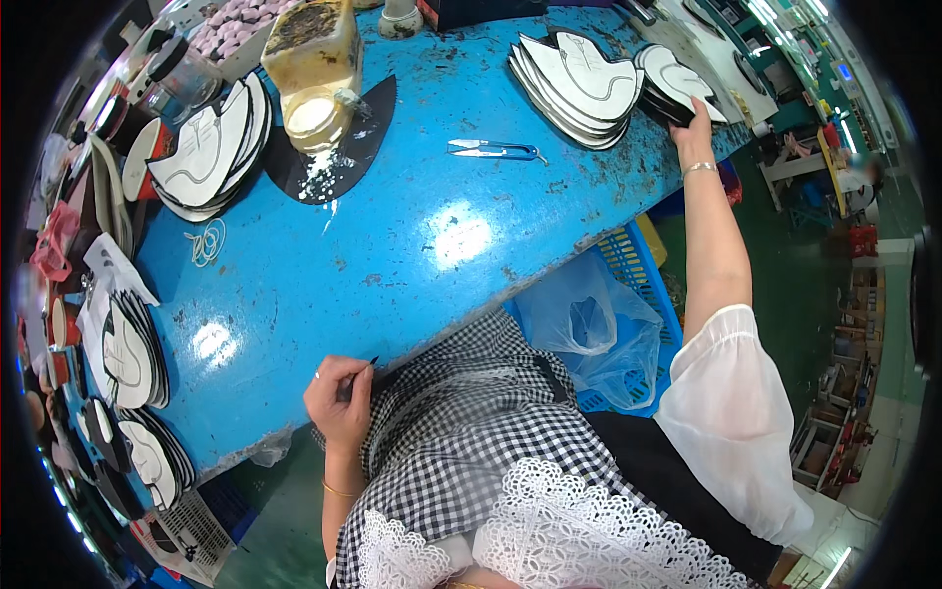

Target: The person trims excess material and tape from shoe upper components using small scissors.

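Note:
My right hand reaches to the table's far right edge. Its fingers and thumb close on a stack of white-faced, black-edged cut pieces. Left of that lies a larger stack of similar pieces with curved outlines and marked lines. My left hand is curled closed at the near edge of the table. A small dark tip pokes out by its thumb; what it belongs to is hidden. On the blue tabletop, blue-handled thread snips lie between the hands.
A stained pale container and a white round cup sit on a white-smeared black piece. More stacked pieces are at the left, near a clear jar. Below the table's right edge is a blue basket with a plastic bag.

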